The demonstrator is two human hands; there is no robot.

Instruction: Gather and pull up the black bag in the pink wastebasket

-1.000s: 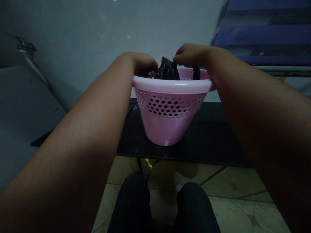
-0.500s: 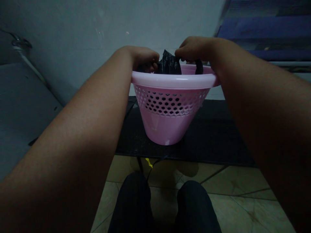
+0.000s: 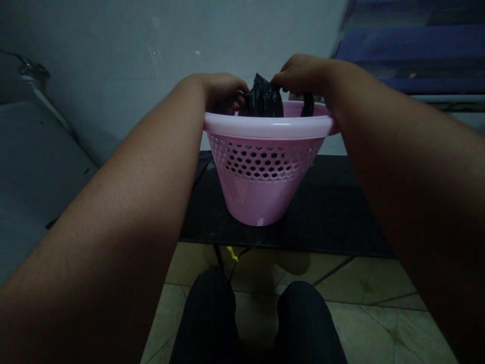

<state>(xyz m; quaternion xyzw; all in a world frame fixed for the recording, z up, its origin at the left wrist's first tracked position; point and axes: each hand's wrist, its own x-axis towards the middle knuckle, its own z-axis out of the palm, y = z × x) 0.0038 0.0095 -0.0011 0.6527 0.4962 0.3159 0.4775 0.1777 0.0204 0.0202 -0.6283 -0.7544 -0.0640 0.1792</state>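
A pink plastic basket [image 3: 257, 197] with a band of holes below its rim stands upright on a black table [image 3: 333, 212]. Inside its mouth a black plastic bag [image 3: 265, 98] bunches up, its tip rising above the rim. My left hand [image 3: 229, 91] reaches over the left side of the rim, its fingers closed on the bag's left edge. From the right, my right hand [image 3: 299, 73] pinches the bag near its top. A dark strip of it hangs below that hand. The rest of the bag is hidden behind the basket wall.
A pale wall [image 3: 162, 45] rises behind the table. On the left is a grey panel [image 3: 34, 167] with a metal tube; at the upper right, blue and dark layered material [image 3: 417, 45]. My knees [image 3: 212, 298] are below the table edge, near a yellow tag [image 3: 232, 254].
The bag's bunched part between my hands has spread slightly wider and risen a little. Both hands keep their hold, and the basket stays in place.
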